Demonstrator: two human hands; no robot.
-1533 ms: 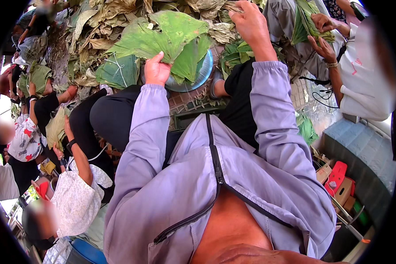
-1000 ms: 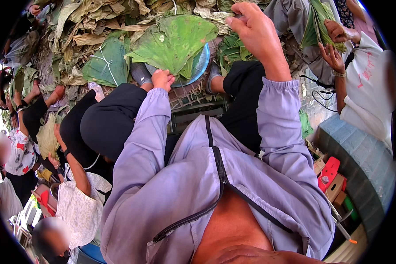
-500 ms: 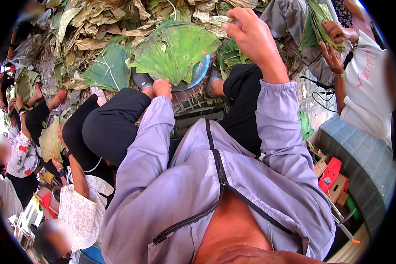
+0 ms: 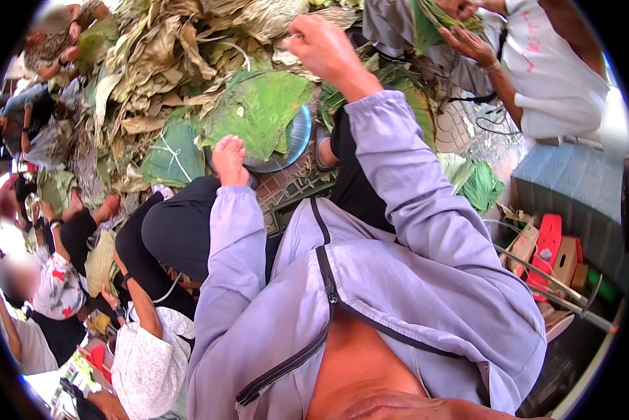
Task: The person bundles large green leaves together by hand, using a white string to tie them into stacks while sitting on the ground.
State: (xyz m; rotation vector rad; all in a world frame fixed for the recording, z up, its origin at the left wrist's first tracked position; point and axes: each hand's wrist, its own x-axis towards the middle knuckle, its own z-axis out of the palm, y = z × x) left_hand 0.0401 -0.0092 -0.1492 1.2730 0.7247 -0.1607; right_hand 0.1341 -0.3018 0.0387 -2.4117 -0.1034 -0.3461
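Observation:
A large green leaf (image 4: pixel 258 112), folded into a fan and resembling a lotus leaf, lies across a round blue basin (image 4: pixel 300 136) between my feet. My left hand (image 4: pixel 229 161) is closed at the leaf's lower left edge; whatever is inside its fingers is hidden. Beyond the leaf my right hand (image 4: pixel 325 52) is raised, its fingers curled and thumb close to them, slightly blurred. I cannot make out anything in its grip. To the left of the basin rests a darker leaf bundle (image 4: pixel 169 157) tied with white string.
Dry brown leaves (image 4: pixel 153 63) are heaped in front. A co-worker in white (image 4: pixel 559 77) handles green leaves (image 4: pixel 430 24) at the right. Others sit at the left, one in a patterned white top (image 4: pixel 150 357). A grey-blue block (image 4: pixel 573 175) and a red plastic piece (image 4: pixel 547 248) stand at my right.
My right hand has moved left, over the far side of the leaf. The left hand has turned fingers-up beside the leaf edge. The whole view has shifted a little.

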